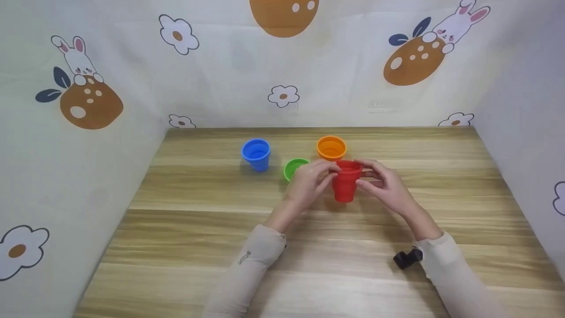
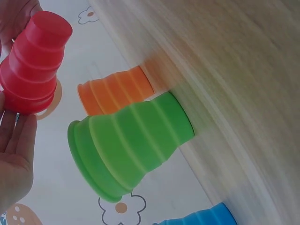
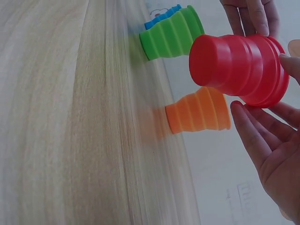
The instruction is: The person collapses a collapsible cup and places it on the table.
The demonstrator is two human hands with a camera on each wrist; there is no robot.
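Observation:
A red ribbed cup (image 1: pixel 344 187) is held upright between both hands, with its base lifted off the table in the wrist views. My left hand (image 1: pixel 306 180) pinches its rim from the left side. From the other side my right hand (image 1: pixel 388 187) holds the cup, thumb toward me and fingers around the rim. Just behind the left hand a green cup (image 1: pixel 292 168) stands on the table, partly covered by that hand in the head view. An orange cup (image 1: pixel 331 148) stands right behind the red one, mouth up.
A blue cup (image 1: pixel 257 154) stands mouth up to the left of the green one. The wooden table (image 1: pixel 185 247) ends at a patterned cloth backdrop (image 1: pixel 229 79) behind the cups. Similar cloth rises along both sides. A black device (image 1: pixel 407 259) sits at the right cuff.

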